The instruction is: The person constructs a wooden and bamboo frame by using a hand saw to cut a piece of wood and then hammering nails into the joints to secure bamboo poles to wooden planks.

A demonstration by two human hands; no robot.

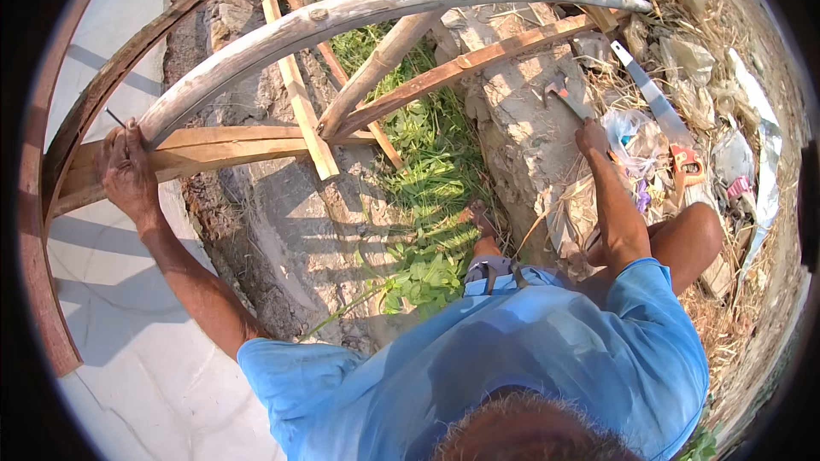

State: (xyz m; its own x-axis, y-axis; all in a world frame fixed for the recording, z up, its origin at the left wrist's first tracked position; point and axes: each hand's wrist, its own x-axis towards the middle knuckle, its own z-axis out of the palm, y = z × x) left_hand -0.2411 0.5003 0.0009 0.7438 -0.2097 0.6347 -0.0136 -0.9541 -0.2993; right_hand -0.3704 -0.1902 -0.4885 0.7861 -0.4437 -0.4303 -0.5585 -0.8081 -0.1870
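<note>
My left hand (126,166) is closed at the left end of the long, pale, curved wooden pole (367,7), pinching a thin nail (115,116) that sticks up there. Beneath that end, a sawn timber (239,141) runs toward the crossed pieces. At the right, my right hand (589,135) grips a hammer (565,98), held out over the rough concrete ledge. A handsaw (649,90) with an orange handle lies just right of the hammer.
A pale slab (128,307) borders the left, with reddish curved boards (38,205) along it. Green weeds (423,188) grow in the middle channel. Straw and plastic scraps (683,60) litter the right side. My bare foot (478,226) and bent knee (692,239) are below the timber frame.
</note>
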